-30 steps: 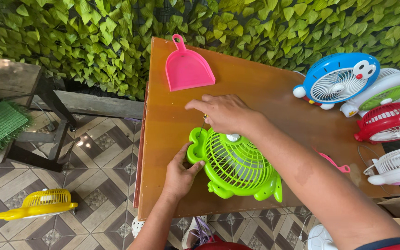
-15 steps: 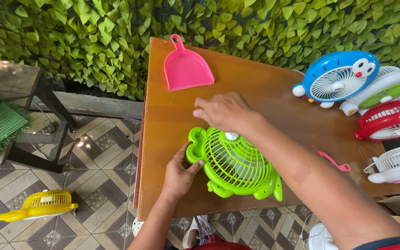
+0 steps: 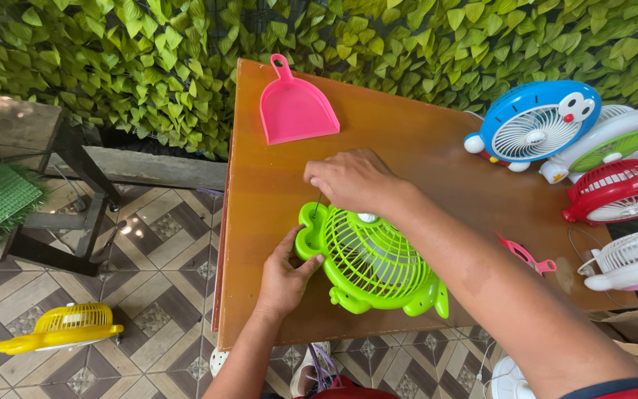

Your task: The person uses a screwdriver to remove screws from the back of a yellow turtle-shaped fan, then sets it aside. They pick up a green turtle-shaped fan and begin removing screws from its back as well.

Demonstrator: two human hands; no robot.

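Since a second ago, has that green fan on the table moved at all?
No. The green fan lies at the same spot near the table's front edge, as far below the pink dustpan as before, left hand steadying it.

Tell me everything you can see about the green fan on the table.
The green fan is a small, bright lime toy-like fan, seemingly plastic, with a round wire-style grille and rounded feet and ears like an animal. It lies grille up near the front edge of the brown wooden table. The left hand grips its left edge; the right hand rests over its top, holding a thin tool to it.
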